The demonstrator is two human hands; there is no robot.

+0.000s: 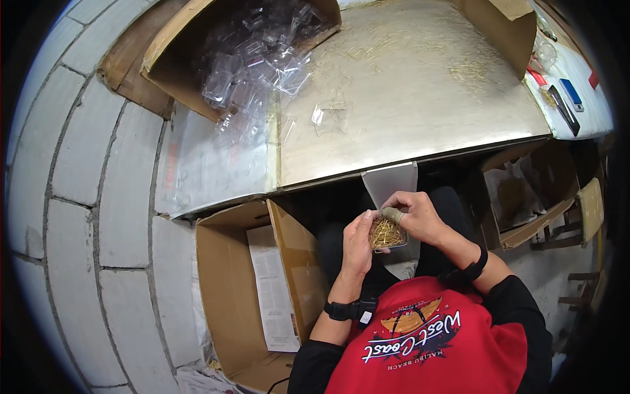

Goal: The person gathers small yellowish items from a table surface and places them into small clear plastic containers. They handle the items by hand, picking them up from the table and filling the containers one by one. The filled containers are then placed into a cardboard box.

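Note:
Over my lap, my left hand (358,244) grips a small clear plastic box (398,248) from its left side. Thin gold-coloured pins (386,232) fill the box in a loose heap. My right hand (420,215) is closed at the box's far right edge, fingers bent against the rim close to the left fingertips. A tan cover (392,215) wraps one of its fingers. What lies between the two sets of fingertips is too small to tell. Behind the hands, a pale chute-like panel (392,184) slopes down from the table's edge.
Ahead is a metal-topped table (407,111) with scattered gold pins (476,69). A tipped carton (187,49) spills clear plastic boxes (252,72) at far left. One open carton (226,289) stands left of my legs, another (531,190) right. A blue-and-white object (571,95) lies far right.

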